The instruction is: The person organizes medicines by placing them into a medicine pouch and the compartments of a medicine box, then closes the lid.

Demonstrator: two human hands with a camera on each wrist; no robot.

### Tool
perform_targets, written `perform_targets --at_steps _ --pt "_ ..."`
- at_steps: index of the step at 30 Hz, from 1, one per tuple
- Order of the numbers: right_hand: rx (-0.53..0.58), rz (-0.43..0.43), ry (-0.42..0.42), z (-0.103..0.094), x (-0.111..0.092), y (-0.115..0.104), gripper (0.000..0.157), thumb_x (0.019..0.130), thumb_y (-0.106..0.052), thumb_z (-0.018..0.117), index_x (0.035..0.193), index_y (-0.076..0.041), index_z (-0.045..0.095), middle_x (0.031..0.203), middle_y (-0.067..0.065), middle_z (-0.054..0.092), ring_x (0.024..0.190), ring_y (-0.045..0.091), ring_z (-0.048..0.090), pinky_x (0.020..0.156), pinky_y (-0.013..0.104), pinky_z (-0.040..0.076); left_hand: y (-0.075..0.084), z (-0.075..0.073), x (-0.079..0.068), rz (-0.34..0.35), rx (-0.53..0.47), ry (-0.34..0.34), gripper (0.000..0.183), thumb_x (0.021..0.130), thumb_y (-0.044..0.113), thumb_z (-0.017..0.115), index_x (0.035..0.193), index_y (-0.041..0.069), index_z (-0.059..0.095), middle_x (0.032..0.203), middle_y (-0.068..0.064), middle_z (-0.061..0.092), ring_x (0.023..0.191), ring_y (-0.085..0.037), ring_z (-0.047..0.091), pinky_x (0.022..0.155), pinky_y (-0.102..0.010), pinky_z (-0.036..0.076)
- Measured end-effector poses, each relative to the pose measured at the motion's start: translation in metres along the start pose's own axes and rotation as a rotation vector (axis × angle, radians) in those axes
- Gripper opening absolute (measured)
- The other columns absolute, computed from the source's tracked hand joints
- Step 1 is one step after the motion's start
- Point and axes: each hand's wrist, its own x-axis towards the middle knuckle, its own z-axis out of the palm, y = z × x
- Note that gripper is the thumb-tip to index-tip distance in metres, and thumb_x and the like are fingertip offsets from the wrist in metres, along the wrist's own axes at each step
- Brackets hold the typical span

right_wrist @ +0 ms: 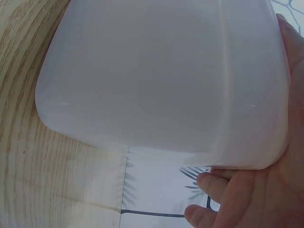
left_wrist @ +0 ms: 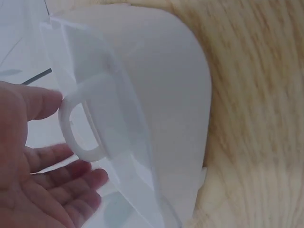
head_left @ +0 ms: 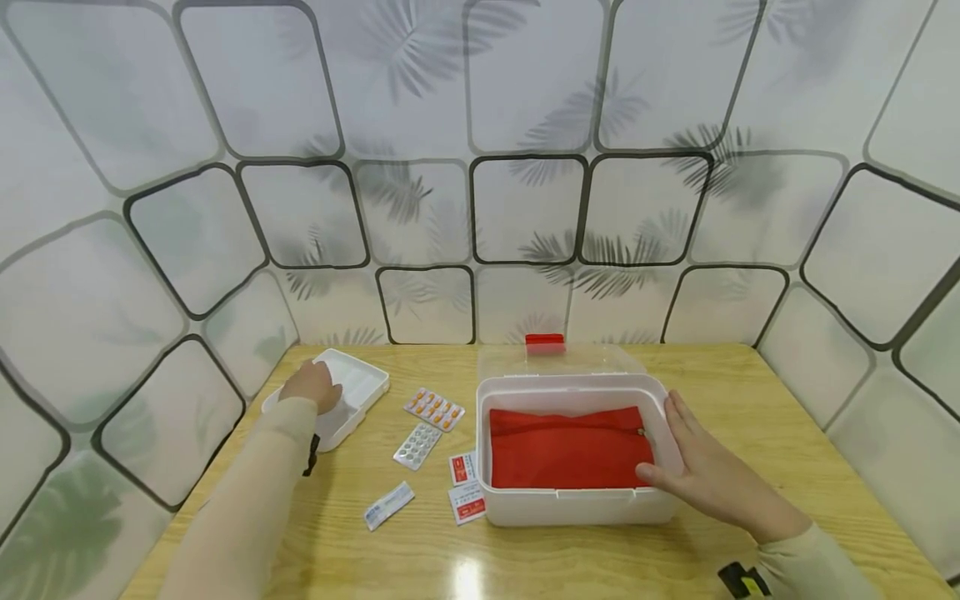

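Note:
My left hand (head_left: 311, 387) is at a shallow white tray (head_left: 365, 379) on the table's left. In the left wrist view, the thumb touches the tray's loop handle (left_wrist: 71, 128) while the other fingers lie loosely bent beside it. A white plastic box (head_left: 577, 507) stands to the right, with a red zippered pouch (head_left: 570, 454) inside. Against the box's right side rests my right hand (head_left: 708, 475), its fingers stretched along the outer wall and its thumb over the rim. The right wrist view shows the box's pale side wall (right_wrist: 142, 80) close up.
Between tray and box lie an orange-pill blister pack (head_left: 434, 409), a silver blister pack (head_left: 417, 446), a small white packet (head_left: 389, 505) and two red-and-white sachets (head_left: 468, 502). Behind the box, its clear lid (head_left: 592, 360) hangs back with a red latch (head_left: 545, 343). Patterned curtains (head_left: 525, 208) surround the table.

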Motion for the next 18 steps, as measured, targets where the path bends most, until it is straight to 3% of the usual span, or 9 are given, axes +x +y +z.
perform_targets --at_steps 5,9,18 --pt "0.003 0.011 0.002 -0.0005 0.0005 -0.0003 0.105 0.086 -0.051 0.065 0.148 0.011 0.007 0.156 0.027 0.005 0.134 0.054 0.024 0.097 0.066 0.033 -0.0022 0.0053 -0.0022 -0.062 -0.005 -0.069 0.059 0.093 0.041 0.054 0.114 -0.014 0.054 0.109 -0.031 0.058 0.091 -0.038 0.059 0.073 -0.047 0.051" --pt "0.022 0.032 -0.005 0.0 0.0003 -0.0001 0.109 0.085 -0.052 0.065 0.148 0.011 0.002 0.155 0.029 0.004 0.136 0.053 0.02 0.1 0.066 0.03 -0.0042 0.0098 -0.0022 -0.079 -0.014 -0.071 0.058 0.092 0.044 0.054 0.109 -0.011 0.059 0.102 -0.026 0.061 0.081 -0.031 0.058 0.06 -0.04 0.05" --pt "0.033 0.043 0.006 0.0011 0.0006 0.0007 0.111 0.085 -0.052 0.066 0.148 0.01 0.001 0.154 0.031 0.006 0.135 0.052 0.021 0.1 0.067 0.029 -0.0017 0.0053 -0.0097 -0.093 -0.061 -0.043 0.055 0.093 0.041 0.056 0.104 -0.012 0.06 0.095 -0.024 0.062 0.076 -0.029 0.057 0.059 -0.039 0.049"
